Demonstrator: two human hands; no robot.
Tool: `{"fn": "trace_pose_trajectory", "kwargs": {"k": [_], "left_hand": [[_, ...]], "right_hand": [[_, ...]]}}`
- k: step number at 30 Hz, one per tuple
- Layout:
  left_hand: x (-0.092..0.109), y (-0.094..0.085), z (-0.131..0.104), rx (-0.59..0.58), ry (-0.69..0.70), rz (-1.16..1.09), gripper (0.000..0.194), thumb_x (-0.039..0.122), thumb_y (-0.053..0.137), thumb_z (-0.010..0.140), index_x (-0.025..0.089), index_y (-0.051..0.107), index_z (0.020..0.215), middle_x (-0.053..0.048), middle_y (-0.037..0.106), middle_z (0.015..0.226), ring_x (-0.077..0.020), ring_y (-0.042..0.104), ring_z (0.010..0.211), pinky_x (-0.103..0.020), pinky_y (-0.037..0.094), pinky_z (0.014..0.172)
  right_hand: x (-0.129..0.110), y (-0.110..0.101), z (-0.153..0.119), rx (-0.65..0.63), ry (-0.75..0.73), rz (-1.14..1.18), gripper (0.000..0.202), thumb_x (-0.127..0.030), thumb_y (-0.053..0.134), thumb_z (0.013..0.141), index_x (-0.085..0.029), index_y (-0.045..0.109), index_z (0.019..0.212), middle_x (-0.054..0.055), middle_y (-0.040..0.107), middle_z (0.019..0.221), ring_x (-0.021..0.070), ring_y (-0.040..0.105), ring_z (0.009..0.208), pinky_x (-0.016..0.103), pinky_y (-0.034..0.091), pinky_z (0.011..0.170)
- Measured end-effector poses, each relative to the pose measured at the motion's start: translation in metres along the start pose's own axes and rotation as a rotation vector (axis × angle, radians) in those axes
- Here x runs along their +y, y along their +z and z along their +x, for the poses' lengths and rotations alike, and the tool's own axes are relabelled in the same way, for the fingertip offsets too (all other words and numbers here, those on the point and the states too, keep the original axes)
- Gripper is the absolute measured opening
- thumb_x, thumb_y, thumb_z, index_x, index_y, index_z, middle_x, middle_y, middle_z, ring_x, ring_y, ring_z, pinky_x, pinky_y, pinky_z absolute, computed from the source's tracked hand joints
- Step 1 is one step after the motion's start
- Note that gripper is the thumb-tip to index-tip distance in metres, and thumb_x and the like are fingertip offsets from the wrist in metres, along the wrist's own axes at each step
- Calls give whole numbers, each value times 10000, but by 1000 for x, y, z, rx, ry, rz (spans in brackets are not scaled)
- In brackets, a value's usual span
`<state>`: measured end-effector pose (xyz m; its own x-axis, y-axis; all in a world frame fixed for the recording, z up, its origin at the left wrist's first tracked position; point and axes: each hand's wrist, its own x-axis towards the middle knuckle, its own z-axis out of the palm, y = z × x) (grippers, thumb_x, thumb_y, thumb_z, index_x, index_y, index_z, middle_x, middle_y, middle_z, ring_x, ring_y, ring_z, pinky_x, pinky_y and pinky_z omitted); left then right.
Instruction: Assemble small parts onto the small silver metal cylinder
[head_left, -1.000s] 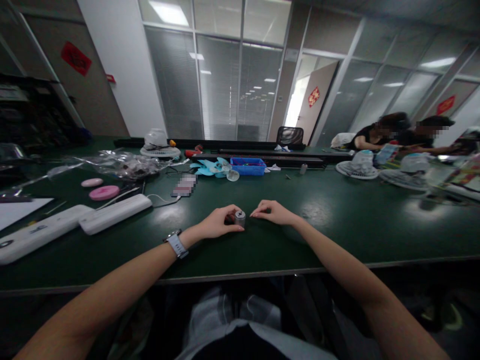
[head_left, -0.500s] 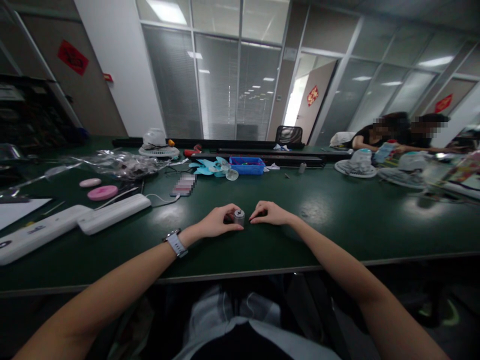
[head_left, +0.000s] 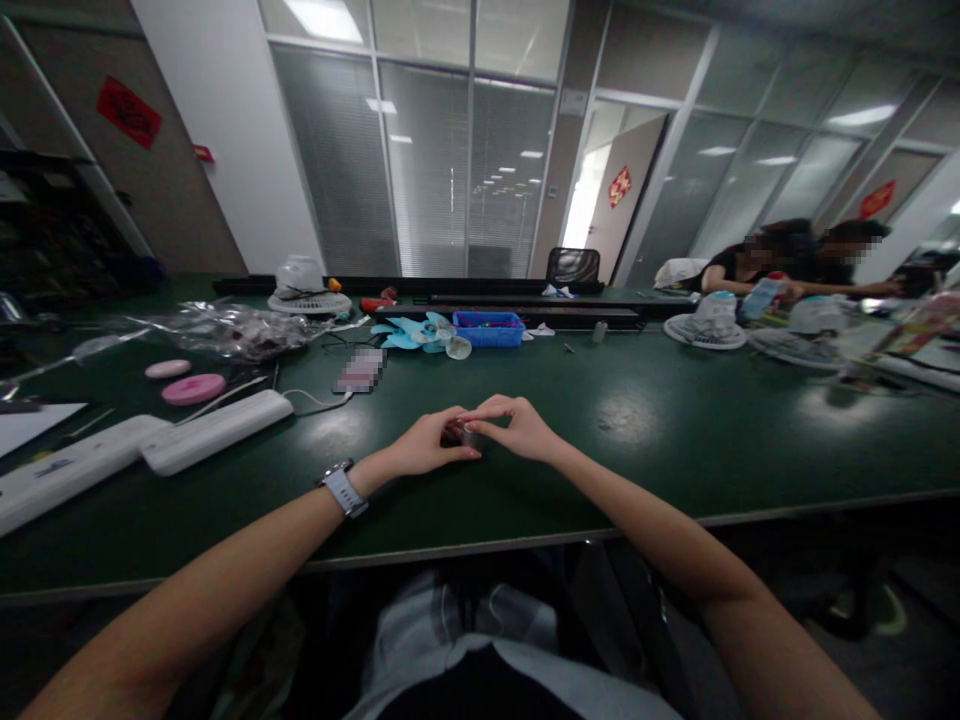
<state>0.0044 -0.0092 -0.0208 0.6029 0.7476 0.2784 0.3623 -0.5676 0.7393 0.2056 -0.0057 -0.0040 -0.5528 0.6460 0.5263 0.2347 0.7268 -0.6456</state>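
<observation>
A small silver cylinder that looks like an electric motor (head_left: 470,440) stands upright on the green table, partly hidden by fingers. My left hand (head_left: 426,443) holds it from the left, thumb at the near side and fingers curled behind. Over its top, my right hand (head_left: 517,430) is closed in a pinch, fingertips at the motor's upper end and meeting the left fingers. Whatever sits between the right fingertips, if anything, is too small and covered to make out.
Left lie a white power strip (head_left: 217,432), a phone (head_left: 361,370) on a cable and a pink disc (head_left: 193,389). Farther back are blue fan blades (head_left: 412,332), a blue bin (head_left: 487,330), another small cylinder (head_left: 600,331) and fan parts (head_left: 705,330). Two people sit far right.
My right hand has moved left, from beside the motor to over its top. My left hand keeps its hold. The view has shifted slightly.
</observation>
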Motion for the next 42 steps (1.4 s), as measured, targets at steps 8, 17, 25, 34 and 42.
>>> {"fn": "trace_pose_trajectory", "kwargs": {"k": [8,17,25,34,42], "left_hand": [[-4,1,0,4,-3,-10,518,367,703,725,153,518,1160,-52,646,953,-174,626,838,-318,509,765],[0,0,0,-7,-2,-2,449,374,699,728,156,545,1090,-41,653,911,-173,631,816,-302,509,737],[1,0,0,-10,6,-24,372,363,695,734,155,554,1008,-42,653,905,-168,629,822,-304,505,753],[1,1,0,-2,6,-9,454,372,695,727,168,539,1101,-38,653,954,-176,633,849,-319,509,779],[0,1,0,-6,3,19,460,398,693,730,168,543,1099,-47,657,969,-178,633,840,-305,502,756]], "right_hand": [[-1,-1,-1,79,-20,-55,212,-274,610,838,-242,712,1021,46,728,923,166,642,864,305,495,802],[2,-1,-2,65,-16,-103,207,-277,616,832,-248,717,1011,44,734,928,173,648,845,317,490,803],[-1,-1,-2,35,-30,-128,211,-253,625,825,-261,712,1017,37,732,936,173,636,855,329,479,826],[-1,-4,-3,103,66,-90,239,-317,619,820,-223,706,1022,43,727,866,166,645,798,307,483,771],[0,-1,-3,98,57,-8,317,-296,669,772,-200,658,1074,47,719,917,166,667,840,311,476,809]]}}
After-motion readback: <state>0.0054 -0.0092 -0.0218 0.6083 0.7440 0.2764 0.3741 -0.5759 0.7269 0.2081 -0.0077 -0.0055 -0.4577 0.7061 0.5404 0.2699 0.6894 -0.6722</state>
